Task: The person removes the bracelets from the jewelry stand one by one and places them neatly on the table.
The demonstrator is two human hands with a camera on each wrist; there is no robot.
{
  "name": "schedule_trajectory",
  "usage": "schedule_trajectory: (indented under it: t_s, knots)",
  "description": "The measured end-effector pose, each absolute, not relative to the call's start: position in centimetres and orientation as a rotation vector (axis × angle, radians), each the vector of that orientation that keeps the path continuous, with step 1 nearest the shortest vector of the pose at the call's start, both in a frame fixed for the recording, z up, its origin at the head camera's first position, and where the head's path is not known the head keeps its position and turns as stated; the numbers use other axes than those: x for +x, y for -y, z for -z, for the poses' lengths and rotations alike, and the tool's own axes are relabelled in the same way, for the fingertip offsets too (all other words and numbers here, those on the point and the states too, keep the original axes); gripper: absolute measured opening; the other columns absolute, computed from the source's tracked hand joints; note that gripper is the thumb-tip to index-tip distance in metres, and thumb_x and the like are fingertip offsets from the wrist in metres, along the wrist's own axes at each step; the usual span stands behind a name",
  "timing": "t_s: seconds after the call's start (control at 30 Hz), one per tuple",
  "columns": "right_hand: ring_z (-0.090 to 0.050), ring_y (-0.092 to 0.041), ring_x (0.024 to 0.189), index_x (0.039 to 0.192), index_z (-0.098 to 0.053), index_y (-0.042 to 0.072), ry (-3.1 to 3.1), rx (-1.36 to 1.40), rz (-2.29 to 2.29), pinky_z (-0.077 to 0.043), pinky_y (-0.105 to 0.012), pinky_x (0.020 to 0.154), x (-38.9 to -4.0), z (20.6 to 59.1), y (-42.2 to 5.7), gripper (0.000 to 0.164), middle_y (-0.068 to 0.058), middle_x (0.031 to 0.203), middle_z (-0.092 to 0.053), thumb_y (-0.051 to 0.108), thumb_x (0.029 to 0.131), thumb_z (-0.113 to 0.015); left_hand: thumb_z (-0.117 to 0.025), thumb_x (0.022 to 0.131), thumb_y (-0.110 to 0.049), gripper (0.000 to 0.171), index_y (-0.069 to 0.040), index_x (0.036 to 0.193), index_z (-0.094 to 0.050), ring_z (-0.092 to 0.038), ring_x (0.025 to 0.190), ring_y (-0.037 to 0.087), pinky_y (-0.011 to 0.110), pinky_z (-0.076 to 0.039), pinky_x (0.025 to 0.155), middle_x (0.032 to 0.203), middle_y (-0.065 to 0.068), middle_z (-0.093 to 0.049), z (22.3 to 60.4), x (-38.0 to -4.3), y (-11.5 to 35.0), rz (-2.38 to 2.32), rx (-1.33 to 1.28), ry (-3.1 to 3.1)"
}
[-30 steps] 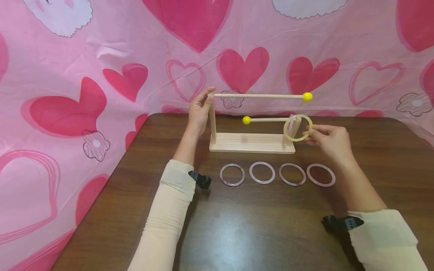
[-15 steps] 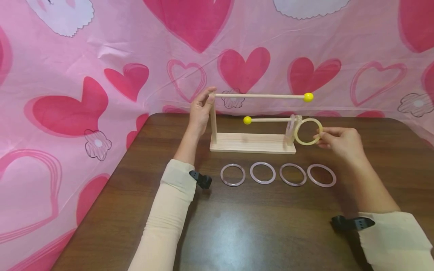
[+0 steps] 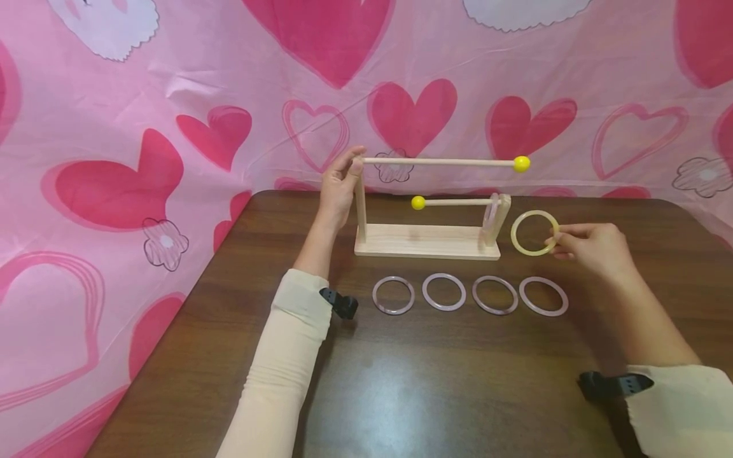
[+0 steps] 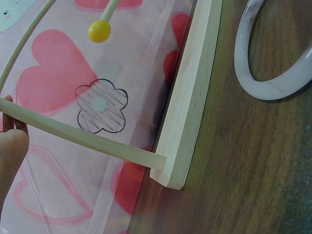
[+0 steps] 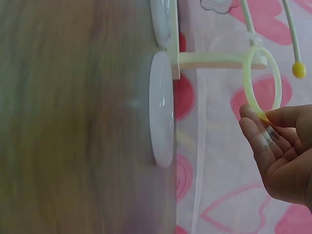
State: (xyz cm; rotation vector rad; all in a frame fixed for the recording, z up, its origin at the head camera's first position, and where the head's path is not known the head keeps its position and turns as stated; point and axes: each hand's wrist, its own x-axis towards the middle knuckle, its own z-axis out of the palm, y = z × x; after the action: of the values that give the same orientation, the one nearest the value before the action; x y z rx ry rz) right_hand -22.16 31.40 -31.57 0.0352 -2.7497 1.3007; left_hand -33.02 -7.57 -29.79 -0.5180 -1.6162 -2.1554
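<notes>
My left hand (image 3: 338, 191) grips the top of the left post of a wooden bangle stand (image 3: 426, 240), where the long upper rod begins. A shorter lower rod (image 3: 458, 203) carries a pale lilac bangle (image 3: 490, 213), hanging close to the right post. Just right of the stand, my right hand (image 3: 595, 251) pinches a pale yellow bangle (image 3: 536, 253) between thumb and fingers. In the right wrist view the yellow bangle (image 5: 247, 83) stands up from the fingertips. Both rods end in yellow balls, one of them the upper ball (image 3: 521, 164).
Several lilac and marbled bangles lie in a row in front of the stand, among them a lilac bangle (image 3: 443, 310) and the rightmost bangle (image 3: 543, 314). Behind the brown wooden table (image 3: 412, 381) hangs a pink heart-print cloth (image 3: 229, 63).
My right hand has moved right and slightly down with the yellow bangle, from in front of the right post to beside the stand. The left hand keeps its grip on the post.
</notes>
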Motion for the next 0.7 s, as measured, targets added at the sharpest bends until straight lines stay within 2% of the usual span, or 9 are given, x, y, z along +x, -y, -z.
schedule_trajectory:
  t_s: [0.07,0.17,0.27,0.43,0.6,0.7]
  knots:
    - [-0.061,0.003,0.061,0.116,-0.052,-0.018,2.79,0.027,-1.226,-0.045,-0.009,0.059,-22.1,31.7,-31.9,0.043,0.024,0.067,-0.064,0.02,0.095,-0.049,-0.051,0.091,0.003,0.029,0.011,0.118,-0.05,-0.053,0.097,0.006,0.025,-0.042,0.089,0.114,0.012,-0.059,29.7,-33.0,7.6,2.153,-0.518,1.616]
    - [-0.062,0.002,0.06,0.116,-0.053,-0.017,2.823,0.021,-1.181,-0.045,-0.011,0.057,-22.0,31.8,-32.6,0.043,0.017,0.066,-0.066,0.02,0.095,-0.048,-0.052,0.091,0.003,0.028,0.011,0.118,-0.05,-0.053,0.097,0.007,0.025,-0.042,0.088,0.115,0.012,-0.059,29.7,-33.1,7.5,2.157,-0.52,1.612]
    - [-0.061,0.001,0.059,0.116,-0.053,-0.017,2.85,0.007,-1.137,-0.046,-0.014,0.054,-21.8,32.0,-33.2,0.043,0.01,0.065,-0.067,0.02,0.095,-0.047,-0.052,0.091,0.003,0.028,0.011,0.117,-0.05,-0.053,0.098,0.007,0.025,-0.042,0.087,0.113,0.008,-0.06,29.7,-33.1,7.5,2.164,-0.527,1.602]
    - [-0.062,-0.001,0.06,0.115,-0.053,-0.018,2.915,0.0,-1.039,-0.039,-0.01,0.056,-21.5,32.1,-34.2,0.044,-0.002,0.071,-0.069,0.022,0.096,-0.045,-0.051,0.09,0.005,0.027,0.011,0.117,-0.05,-0.053,0.098,0.007,0.025,-0.041,0.088,0.109,0.002,-0.061,29.8,-33.2,7.5,2.163,-0.54,1.584]
    - [-0.063,-0.006,0.06,0.114,-0.051,-0.02,2.962,0.037,-1.018,-0.042,-0.013,0.055,-21.3,32.4,-35.2,0.042,-0.011,0.074,-0.069,0.017,0.096,-0.043,-0.051,0.09,0.005,0.027,0.011,0.117,-0.05,-0.053,0.099,0.007,0.025,-0.041,0.089,0.109,0.003,-0.062,29.9,-33.2,7.6,2.158,-0.542,1.583]
    - [-0.063,-0.009,0.06,0.114,-0.05,-0.021,3.003,0.051,-1.009,-0.045,-0.017,0.055,-21.2,32.3,-35.9,0.043,-0.012,0.073,-0.068,0.017,0.095,-0.043,-0.051,0.09,0.005,0.028,0.012,0.117,-0.05,-0.053,0.098,0.007,0.025,-0.041,0.088,0.108,0.002,-0.062,29.9,-33.2,7.6,2.161,-0.537,1.585]
